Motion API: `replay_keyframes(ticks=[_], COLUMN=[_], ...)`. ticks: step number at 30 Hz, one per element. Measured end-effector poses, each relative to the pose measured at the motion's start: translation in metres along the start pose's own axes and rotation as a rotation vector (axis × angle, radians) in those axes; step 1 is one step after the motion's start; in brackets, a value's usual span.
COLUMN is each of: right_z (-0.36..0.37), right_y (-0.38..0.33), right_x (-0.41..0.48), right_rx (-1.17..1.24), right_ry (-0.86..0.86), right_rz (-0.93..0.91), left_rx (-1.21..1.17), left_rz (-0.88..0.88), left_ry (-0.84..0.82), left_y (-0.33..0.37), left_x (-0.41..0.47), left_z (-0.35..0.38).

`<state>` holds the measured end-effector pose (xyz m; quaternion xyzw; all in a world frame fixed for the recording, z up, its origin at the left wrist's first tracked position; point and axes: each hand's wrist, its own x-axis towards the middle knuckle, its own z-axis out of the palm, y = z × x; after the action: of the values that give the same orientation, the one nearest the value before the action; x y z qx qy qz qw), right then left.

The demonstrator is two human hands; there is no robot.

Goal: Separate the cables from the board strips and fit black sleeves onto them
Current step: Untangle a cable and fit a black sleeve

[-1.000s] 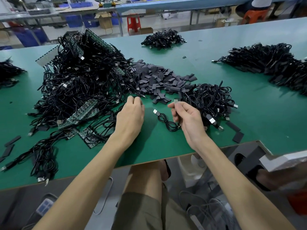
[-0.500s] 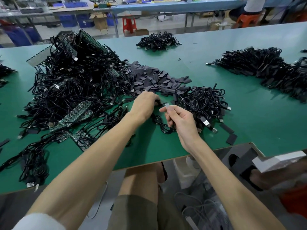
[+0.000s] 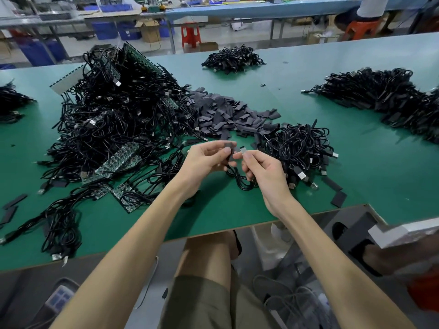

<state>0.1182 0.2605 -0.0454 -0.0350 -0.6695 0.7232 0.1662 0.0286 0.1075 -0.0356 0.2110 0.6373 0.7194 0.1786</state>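
Green table (image 3: pixel 320 186) takes up most of the view. On its left side there's a huge heap of black cables (image 3: pixel 118 110) with green board strips (image 3: pixel 116 162) poking out at the bottom and top. Just right of that heap is a spread of loose black sleeves (image 3: pixel 225 115), and next to those a smaller cable pile (image 3: pixel 301 148). Two more dark piles sit well apart from these: a long one on the far right (image 3: pixel 380 96) and a small one at the back (image 3: pixel 232 59).

Both forearms reach in from the near edge and angle toward each other, meeting above the table in front of the sleeves. The left hand (image 3: pixel 204 160) is palm-in with its fingers curled, pinching one sleeve (image 3: pixel 230 145) between thumb and fingertips. The right hand (image 3: pixel 263 172) is curled too, pinching the end of a single cable (image 3: pixel 240 182) between thumb and forefinger. The little pale connector tip (image 3: pixel 243 150) sticks up above the thumb. The rest of that cable drops in a loop onto the table under the hands.

Sleeve and tip are just beside each other, but I can't tell if they actually touch.
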Motion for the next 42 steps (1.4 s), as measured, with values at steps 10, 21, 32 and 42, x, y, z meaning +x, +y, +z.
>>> replay_keyframes(ticks=[10, 21, 32, 42], right_z=[0.001, -0.003, -0.004, -0.003], right_y=[0.001, 0.006, 0.005, 0.002], right_x=[0.001, 0.002, 0.001, 0.0], right_rx=[-0.026, 0.034, 0.034, 0.052], right_ry=[-0.013, -0.066, -0.126, -0.131], right_rz=[0.007, 0.018, 0.016, 0.054], left_rx=[-0.13, -0.257, -0.324, -0.336], left_rz=[0.014, 0.056, 0.05, 0.046], left_ry=[-0.086, 0.066, 0.088, 0.093], left_y=[-0.005, -0.002, -0.002, -0.001], left_x=[-0.016, -0.019, -0.019, -0.019], left_z=[-0.001, -0.002, -0.001, -0.001])
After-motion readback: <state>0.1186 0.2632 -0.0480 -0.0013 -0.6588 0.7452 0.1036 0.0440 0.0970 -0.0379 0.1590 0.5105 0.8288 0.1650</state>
